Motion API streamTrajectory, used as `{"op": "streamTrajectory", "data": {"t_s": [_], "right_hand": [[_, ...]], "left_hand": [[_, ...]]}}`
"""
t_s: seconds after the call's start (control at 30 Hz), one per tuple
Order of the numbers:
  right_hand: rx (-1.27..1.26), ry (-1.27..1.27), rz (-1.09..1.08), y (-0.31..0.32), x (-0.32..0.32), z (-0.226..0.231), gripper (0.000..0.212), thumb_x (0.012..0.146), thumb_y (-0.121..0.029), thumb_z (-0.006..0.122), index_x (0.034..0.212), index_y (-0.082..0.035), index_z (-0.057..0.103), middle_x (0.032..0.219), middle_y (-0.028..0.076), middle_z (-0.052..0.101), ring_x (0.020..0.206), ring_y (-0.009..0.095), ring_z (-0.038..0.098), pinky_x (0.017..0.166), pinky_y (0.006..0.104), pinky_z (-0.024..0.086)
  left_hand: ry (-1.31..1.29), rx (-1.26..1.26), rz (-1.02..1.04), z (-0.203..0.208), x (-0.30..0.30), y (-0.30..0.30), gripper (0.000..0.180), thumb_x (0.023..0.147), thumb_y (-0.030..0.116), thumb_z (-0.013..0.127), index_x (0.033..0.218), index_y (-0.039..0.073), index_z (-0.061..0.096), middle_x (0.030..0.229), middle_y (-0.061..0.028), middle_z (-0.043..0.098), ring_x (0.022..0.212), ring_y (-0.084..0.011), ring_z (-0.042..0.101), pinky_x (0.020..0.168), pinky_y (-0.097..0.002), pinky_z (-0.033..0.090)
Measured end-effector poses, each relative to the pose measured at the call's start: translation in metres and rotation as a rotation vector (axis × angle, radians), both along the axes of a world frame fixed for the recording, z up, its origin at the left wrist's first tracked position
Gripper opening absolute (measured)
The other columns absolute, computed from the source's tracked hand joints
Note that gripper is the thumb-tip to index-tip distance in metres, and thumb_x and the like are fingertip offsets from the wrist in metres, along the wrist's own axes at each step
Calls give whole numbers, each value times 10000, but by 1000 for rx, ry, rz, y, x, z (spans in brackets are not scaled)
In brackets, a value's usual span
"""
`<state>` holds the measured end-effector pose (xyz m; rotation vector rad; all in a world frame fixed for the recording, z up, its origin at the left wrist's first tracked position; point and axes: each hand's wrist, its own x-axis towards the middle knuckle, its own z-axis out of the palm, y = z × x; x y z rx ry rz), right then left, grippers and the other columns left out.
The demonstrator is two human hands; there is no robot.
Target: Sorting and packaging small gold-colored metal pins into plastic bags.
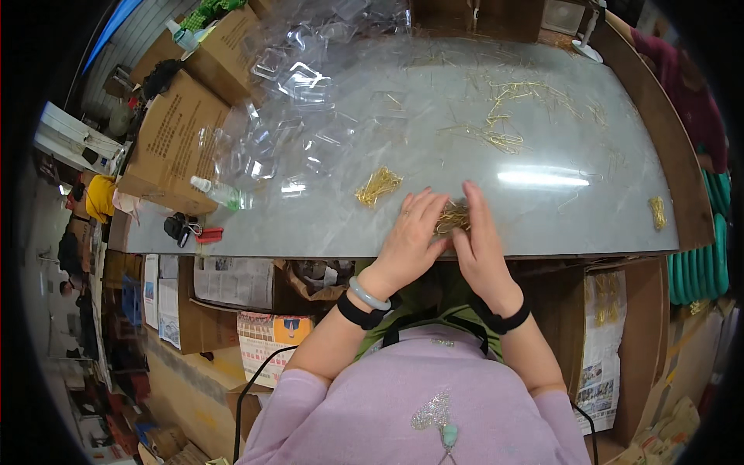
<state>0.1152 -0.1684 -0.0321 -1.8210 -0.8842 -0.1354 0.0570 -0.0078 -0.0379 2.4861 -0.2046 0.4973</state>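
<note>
A bundle of gold wire hooks (pixel 452 218) lies near the table's front edge, between my two hands. My left hand (pixel 413 235) presses on it from the left, fingers close together and curved over it. From the right, my right hand (pixel 482 248) closes in with straight fingers and the thumb against the wires. Part of the bundle is hidden under the fingers. Just left of my left hand rests another gold hook bundle (pixel 378 187). Loose gold hooks (pixel 502 138) are scattered farther back on the grey table (pixel 434 159).
Clear plastic packages (pixel 298 93) pile up at the back left. Beside them stand a cardboard box (pixel 174 139) and a clear bottle (pixel 221 192). A red stapler-like tool (pixel 209 235) lies at front left. A small gold bundle (pixel 658 212) sits by the raised right edge (pixel 674 147).
</note>
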Motion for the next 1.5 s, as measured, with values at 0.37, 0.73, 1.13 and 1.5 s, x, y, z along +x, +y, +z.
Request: {"op": "streamTrajectory", "data": {"t_s": [0.37,0.73,1.13,1.5], "right_hand": [[-247,-134,-118,-41,4,13,545,787,-84,750,1295,-24,566,1218,151,609,1150,353,546,1014,458,424],[-171,-78,-193,-37,1,7,347,770,-121,808,1084,-76,669,1122,98,602,1050,317,564,912,424,453],[-225,-290,-56,-27,-7,-1,248,778,-74,766,1011,-102,687,1124,91,600,1058,319,550,921,439,435],[-265,-256,-106,-23,6,2,255,755,-116,804,974,-90,675,973,42,644,984,301,577,908,448,416]], "left_hand": [[3,-65,6,3,-3,0,659,822,148,804,1380,-7,490,1365,-239,493,1313,-425,477,1109,-474,403],[2,-111,-19,7,-2,0,504,804,143,805,1235,-2,586,1266,-199,537,1257,-410,510,1052,-468,439],[-58,-65,-52,2,-4,5,555,812,125,773,1305,-9,557,1335,-212,538,1304,-417,493,1168,-508,346],[-80,-68,27,0,-4,-2,504,796,93,764,1259,15,584,1249,-210,543,1247,-422,529,1118,-509,405]]}}
